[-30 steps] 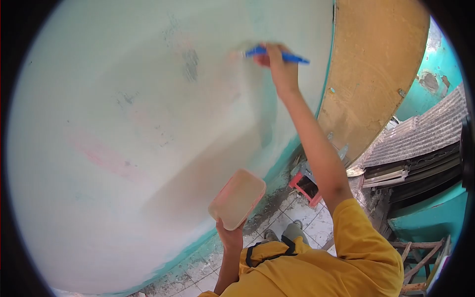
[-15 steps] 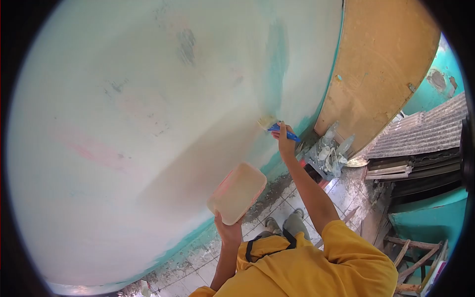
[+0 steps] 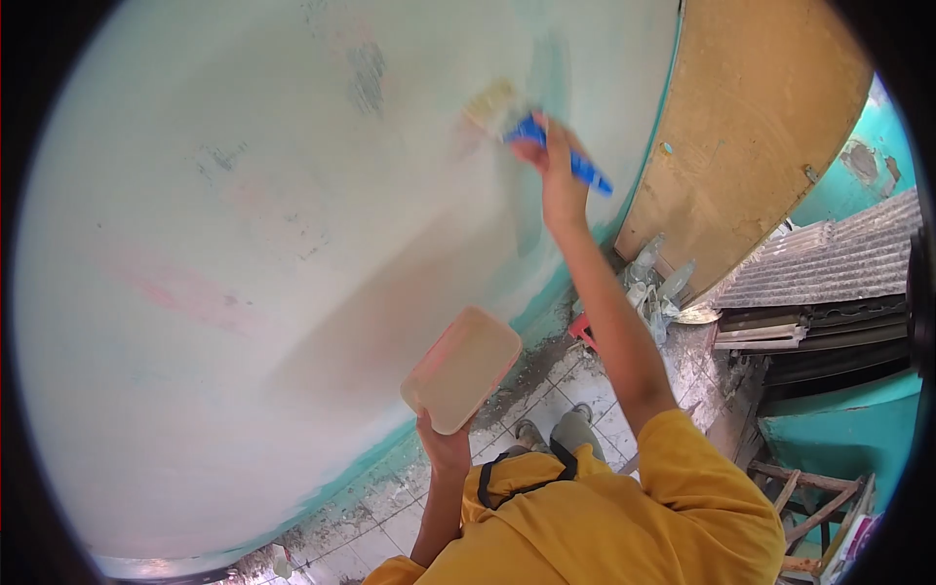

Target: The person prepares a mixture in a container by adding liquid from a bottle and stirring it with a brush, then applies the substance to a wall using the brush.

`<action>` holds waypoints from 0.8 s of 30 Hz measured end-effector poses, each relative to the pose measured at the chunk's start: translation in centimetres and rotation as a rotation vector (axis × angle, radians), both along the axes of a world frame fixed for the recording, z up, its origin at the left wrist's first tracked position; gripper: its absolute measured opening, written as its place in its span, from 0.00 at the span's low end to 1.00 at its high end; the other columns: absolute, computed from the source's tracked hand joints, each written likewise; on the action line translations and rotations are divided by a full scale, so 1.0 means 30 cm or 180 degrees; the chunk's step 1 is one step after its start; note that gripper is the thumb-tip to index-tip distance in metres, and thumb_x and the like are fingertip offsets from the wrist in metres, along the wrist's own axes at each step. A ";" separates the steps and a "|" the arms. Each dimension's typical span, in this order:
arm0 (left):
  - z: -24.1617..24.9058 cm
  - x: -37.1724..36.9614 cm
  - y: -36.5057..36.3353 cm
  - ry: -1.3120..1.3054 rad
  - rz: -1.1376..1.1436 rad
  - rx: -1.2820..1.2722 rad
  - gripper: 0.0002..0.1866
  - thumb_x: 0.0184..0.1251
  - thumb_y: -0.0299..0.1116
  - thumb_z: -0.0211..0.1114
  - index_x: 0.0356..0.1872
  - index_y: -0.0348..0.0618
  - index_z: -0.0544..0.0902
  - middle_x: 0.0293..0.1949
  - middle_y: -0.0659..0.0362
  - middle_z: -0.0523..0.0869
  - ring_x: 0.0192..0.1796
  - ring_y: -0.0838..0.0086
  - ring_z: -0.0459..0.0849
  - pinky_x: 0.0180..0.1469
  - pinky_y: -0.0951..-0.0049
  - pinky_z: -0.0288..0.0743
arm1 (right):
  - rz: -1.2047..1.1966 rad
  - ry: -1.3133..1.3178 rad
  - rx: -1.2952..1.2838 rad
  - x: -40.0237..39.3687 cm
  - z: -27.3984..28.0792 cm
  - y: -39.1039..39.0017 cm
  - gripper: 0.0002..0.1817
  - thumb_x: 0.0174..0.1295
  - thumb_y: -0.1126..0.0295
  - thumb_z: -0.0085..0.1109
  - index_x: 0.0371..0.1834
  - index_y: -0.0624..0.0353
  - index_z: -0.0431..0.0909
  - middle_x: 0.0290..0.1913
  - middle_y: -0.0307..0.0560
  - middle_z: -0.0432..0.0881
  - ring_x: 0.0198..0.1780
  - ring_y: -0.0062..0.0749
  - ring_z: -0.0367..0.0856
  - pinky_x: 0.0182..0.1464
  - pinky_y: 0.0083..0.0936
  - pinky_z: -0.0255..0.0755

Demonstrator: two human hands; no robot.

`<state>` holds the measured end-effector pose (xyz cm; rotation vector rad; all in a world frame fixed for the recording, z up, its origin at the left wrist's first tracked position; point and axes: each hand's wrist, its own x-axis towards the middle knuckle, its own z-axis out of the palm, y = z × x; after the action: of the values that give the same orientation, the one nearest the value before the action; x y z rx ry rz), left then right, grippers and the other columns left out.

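Note:
In my right hand [image 3: 558, 175] is a paintbrush [image 3: 526, 127] with a blue handle and pale bristles. Its bristle end is at the wall [image 3: 292, 273], though blur hides whether it touches. The wall is coated whitish, with turquoise showing at the right and along the bottom, plus pinkish and dark patches. My left hand [image 3: 447, 447] grips the lower end of a shallow rectangular tub [image 3: 463, 370]. Pale liquid, probably paint, lies inside it, and pink smears mark its rim. The tub is held in front of the wall, below and left of the brush.
A tan wooden panel [image 3: 751, 117] stands at the right. Beside its foot lie clear plastic bottles or bags [image 3: 655, 283]. Corrugated sheets [image 3: 829, 253] are stacked farther right, above a wooden stool or ladder frame [image 3: 814, 507]. The tiled floor [image 3: 390, 531] is dusty and spattered.
My right hand has carried the paintbrush upward and slightly left along the wall. The tub in my left hand stays in nearly the same place.

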<state>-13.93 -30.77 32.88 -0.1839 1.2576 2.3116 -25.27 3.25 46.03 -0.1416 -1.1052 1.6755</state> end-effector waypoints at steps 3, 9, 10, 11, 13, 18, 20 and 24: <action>-0.001 -0.003 -0.004 0.0030 0.0056 0.0038 0.30 0.78 0.60 0.47 0.71 0.54 0.68 0.66 0.60 0.76 0.65 0.65 0.77 0.62 0.55 0.75 | -0.0083 -0.0434 -0.0637 -0.005 -0.427 -0.036 0.21 0.78 0.59 0.52 0.61 0.65 0.77 0.45 0.49 0.86 0.41 0.30 0.88 0.48 0.27 0.83; -0.016 -0.018 -0.015 0.0061 0.0029 -0.0010 0.33 0.76 0.62 0.48 0.73 0.55 0.67 0.68 0.61 0.74 0.66 0.65 0.76 0.64 0.54 0.73 | -0.0173 -0.1242 -0.0843 0.061 -0.605 -0.042 0.19 0.75 0.62 0.55 0.60 0.66 0.74 0.36 0.50 0.86 0.33 0.28 0.86 0.37 0.25 0.81; -0.013 -0.019 -0.014 0.0079 0.0017 -0.0008 0.33 0.76 0.63 0.49 0.73 0.56 0.66 0.69 0.61 0.74 0.67 0.65 0.75 0.65 0.54 0.72 | -0.0254 -0.1381 -0.0612 0.058 -0.535 -0.028 0.18 0.74 0.62 0.56 0.58 0.66 0.75 0.33 0.50 0.86 0.31 0.27 0.85 0.36 0.24 0.81; -0.007 -0.022 -0.011 0.0104 0.0018 0.0016 0.33 0.76 0.63 0.49 0.73 0.56 0.66 0.69 0.61 0.74 0.67 0.65 0.75 0.65 0.54 0.72 | -0.0155 -0.1303 -0.0360 0.042 -0.442 -0.018 0.17 0.75 0.62 0.57 0.55 0.66 0.76 0.33 0.49 0.86 0.31 0.27 0.86 0.37 0.24 0.81; 0.008 -0.028 -0.004 0.0228 -0.0105 0.0054 0.34 0.76 0.64 0.48 0.74 0.56 0.65 0.70 0.61 0.72 0.69 0.64 0.74 0.66 0.53 0.71 | -0.0104 -0.1277 0.0076 0.012 -0.184 -0.018 0.17 0.76 0.61 0.57 0.53 0.66 0.78 0.34 0.47 0.87 0.31 0.27 0.86 0.37 0.23 0.80; 0.029 -0.040 0.023 0.0326 -0.0087 -0.0012 0.35 0.76 0.65 0.47 0.75 0.56 0.64 0.71 0.61 0.71 0.70 0.64 0.73 0.68 0.52 0.69 | 0.0090 -0.0493 0.0545 0.049 0.321 -0.045 0.19 0.77 0.59 0.54 0.54 0.67 0.78 0.38 0.48 0.86 0.35 0.27 0.87 0.42 0.23 0.81; 0.034 -0.042 0.034 0.0336 -0.0071 0.0023 0.35 0.76 0.66 0.46 0.75 0.56 0.63 0.71 0.61 0.71 0.71 0.64 0.72 0.68 0.52 0.69 | 0.0157 -0.0227 0.0607 0.055 0.356 -0.053 0.20 0.78 0.59 0.53 0.55 0.68 0.78 0.40 0.48 0.86 0.37 0.27 0.87 0.45 0.24 0.82; 0.030 -0.066 0.043 0.0496 -0.0134 0.0169 0.36 0.75 0.65 0.52 0.75 0.57 0.62 0.71 0.60 0.70 0.71 0.63 0.72 0.65 0.51 0.72 | 0.0078 -0.0180 0.0034 0.020 0.028 -0.039 0.19 0.78 0.60 0.52 0.57 0.66 0.78 0.44 0.47 0.86 0.38 0.28 0.87 0.47 0.25 0.83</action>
<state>-15.92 -29.49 33.78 0.0416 1.2598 2.3574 -24.68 2.09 46.87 -0.1702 -1.1621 1.6962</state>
